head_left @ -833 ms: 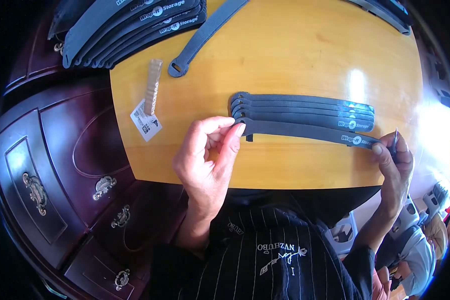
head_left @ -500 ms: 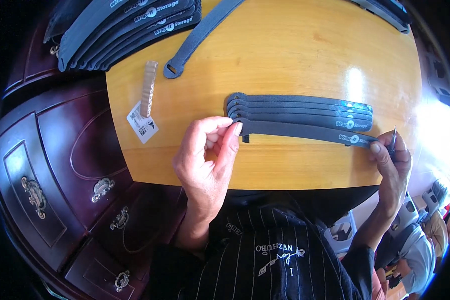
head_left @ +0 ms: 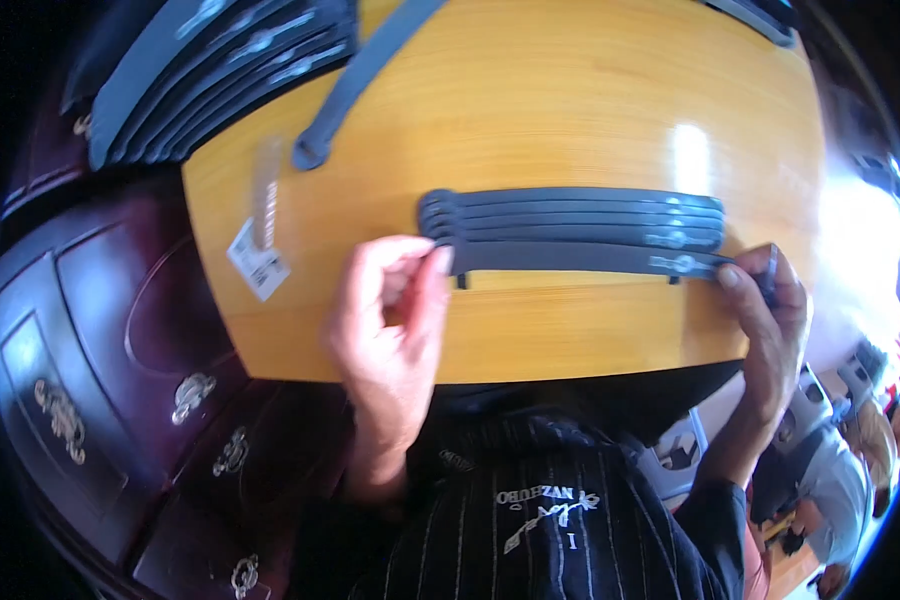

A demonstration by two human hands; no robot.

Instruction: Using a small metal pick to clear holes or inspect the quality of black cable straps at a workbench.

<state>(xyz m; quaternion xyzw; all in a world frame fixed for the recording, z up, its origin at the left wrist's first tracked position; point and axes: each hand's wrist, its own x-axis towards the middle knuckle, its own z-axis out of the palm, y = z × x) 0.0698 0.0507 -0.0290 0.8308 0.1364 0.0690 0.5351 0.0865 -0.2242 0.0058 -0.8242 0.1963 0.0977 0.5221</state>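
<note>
At the centre of the frame, a dark gray strap (head_left: 560, 257) lies stretched between two hands, just below a row of overlapping straps (head_left: 590, 212) on the wooden table (head_left: 560, 120). The left hand (head_left: 390, 315) pinches its left end between thumb and forefinger; the right hand (head_left: 770, 310), fingers curled closed, grips its right end. A white tag (head_left: 256, 262) lies at left.

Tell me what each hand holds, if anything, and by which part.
A dark grey strap: the left hand pinches its left end, the right hand grips near its right end. A dark shape there is too blurred to identify.
</note>
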